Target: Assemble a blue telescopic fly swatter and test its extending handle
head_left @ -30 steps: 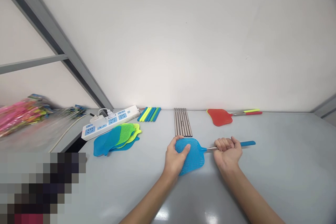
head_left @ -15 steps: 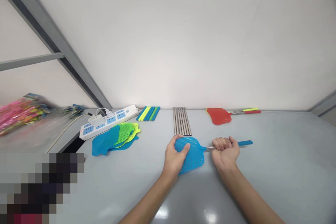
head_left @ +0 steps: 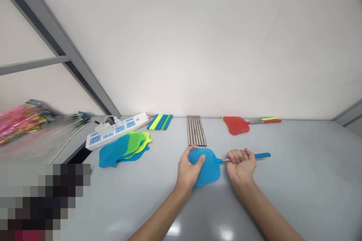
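Note:
A blue fly swatter (head_left: 209, 169) lies crosswise between my two hands, its perforated head to the left and its blue handle to the right. My left hand (head_left: 189, 169) grips the head's left side, thumb on top. Closed round the metal rod near the handle is my right hand (head_left: 241, 163), palm turned up. Just beyond the left hand, several metal tubes (head_left: 195, 131) lie side by side. Finished-looking swatters, a red one (head_left: 236, 125) over a yellow one, rest by the wall at the right.
Loose blue, green and yellow swatter heads (head_left: 121, 150) are piled at the left. Behind them stands a white power strip (head_left: 117, 131) with plugs and a cable. Coloured handles (head_left: 160, 122) lie in a row by the wall. Bagged pink items (head_left: 25, 120) sit far left.
My right hand has shifted slightly left along with the rod and handle, and a shorter stretch of rod shows beside the head. My left hand stays nearly still on the head.

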Motion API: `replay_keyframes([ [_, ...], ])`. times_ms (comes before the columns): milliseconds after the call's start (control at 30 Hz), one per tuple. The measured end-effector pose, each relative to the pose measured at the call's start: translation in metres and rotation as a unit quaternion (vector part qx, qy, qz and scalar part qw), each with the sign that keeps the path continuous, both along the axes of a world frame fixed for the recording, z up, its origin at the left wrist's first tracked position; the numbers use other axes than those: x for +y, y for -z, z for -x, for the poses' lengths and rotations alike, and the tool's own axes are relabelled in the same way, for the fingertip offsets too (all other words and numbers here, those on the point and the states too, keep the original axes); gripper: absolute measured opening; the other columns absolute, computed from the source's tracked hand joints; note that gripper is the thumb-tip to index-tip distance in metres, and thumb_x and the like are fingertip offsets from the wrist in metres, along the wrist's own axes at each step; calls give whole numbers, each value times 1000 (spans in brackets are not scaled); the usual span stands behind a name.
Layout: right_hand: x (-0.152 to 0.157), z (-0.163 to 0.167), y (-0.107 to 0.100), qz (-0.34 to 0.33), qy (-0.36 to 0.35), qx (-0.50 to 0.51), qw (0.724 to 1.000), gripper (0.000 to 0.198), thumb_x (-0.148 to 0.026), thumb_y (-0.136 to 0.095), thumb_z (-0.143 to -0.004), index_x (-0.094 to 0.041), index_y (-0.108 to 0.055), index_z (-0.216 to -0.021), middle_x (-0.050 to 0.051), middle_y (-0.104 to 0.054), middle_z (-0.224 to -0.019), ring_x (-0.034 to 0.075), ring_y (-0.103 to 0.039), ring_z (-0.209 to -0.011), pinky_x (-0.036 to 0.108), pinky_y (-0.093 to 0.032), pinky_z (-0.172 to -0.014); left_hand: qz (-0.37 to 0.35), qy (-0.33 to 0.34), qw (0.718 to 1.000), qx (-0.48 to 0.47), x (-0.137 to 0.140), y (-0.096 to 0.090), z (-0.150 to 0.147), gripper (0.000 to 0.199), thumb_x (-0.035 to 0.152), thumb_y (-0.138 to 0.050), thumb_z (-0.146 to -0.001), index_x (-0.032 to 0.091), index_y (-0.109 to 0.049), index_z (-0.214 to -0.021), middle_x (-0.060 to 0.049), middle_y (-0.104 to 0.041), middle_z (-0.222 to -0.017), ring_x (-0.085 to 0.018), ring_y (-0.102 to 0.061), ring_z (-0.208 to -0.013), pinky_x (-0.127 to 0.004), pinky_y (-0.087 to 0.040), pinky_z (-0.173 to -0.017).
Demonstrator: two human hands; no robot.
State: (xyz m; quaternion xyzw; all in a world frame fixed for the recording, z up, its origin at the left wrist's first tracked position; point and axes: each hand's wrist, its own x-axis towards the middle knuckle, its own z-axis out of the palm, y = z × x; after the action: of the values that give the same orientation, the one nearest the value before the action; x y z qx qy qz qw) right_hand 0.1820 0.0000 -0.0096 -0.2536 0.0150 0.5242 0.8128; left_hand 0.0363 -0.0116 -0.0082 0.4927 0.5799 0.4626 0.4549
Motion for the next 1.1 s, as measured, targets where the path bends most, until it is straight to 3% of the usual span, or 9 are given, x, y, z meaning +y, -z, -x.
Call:
replay_keyframes([
  [167,0,1,4,-12,2,-30,999,38,-22,-41,-72,-18,-13,-48,-10,-8,-39,5,-13,-30,18,-17,-29,5,-9,1000,-5,0,0,-1,32,33,-61,-61,20,-56,-90,-2,-59,-80,-16,-54,-72,-27,-43,-69],
  [400,1,1,7,6,11,3,1000,34,-21,-39,-71,-18,-13,-49,-10,-10,-38,5,-14,-30,18,-17,-29,-20,-1,1000,14,0,0,-2,31,31,-58,-64,19,-53,-93,-3,-58,-84,-16,-54,-76,-28,-42,-73],
  [633,1,-1,6,10,-2,-1,1000,35,-21,-39,-71,-18,-11,-51,-10,-12,-38,4,-16,-30,17,-18,-30,-5,2,1000,-25,-1,1,-2,33,33,-59,-64,20,-54,-93,-3,-58,-84,-16,-54,-76,-27,-42,-73],
  [900,4,0,5,15,-32,23,999,30,-19,-38,-71,-18,-17,-50,-10,-18,-39,4,-21,-30,17,-25,-33,47,-53,997,18,6,-1,4,52,38,-61,-61,19,-40,-105,-6,-56,-90,-18,-54,-79,-31,-41,-75],
  [1100,5,-3,3,27,-48,58,997,25,-19,-36,-71,-18,-22,-51,-10,-20,-39,4,-23,-30,17,-26,-34,6,-42,997,63,5,-8,5,47,40,-58,-63,20,-40,-102,-4,-55,-85,-17,-54,-76,-30,-40,-72],
])
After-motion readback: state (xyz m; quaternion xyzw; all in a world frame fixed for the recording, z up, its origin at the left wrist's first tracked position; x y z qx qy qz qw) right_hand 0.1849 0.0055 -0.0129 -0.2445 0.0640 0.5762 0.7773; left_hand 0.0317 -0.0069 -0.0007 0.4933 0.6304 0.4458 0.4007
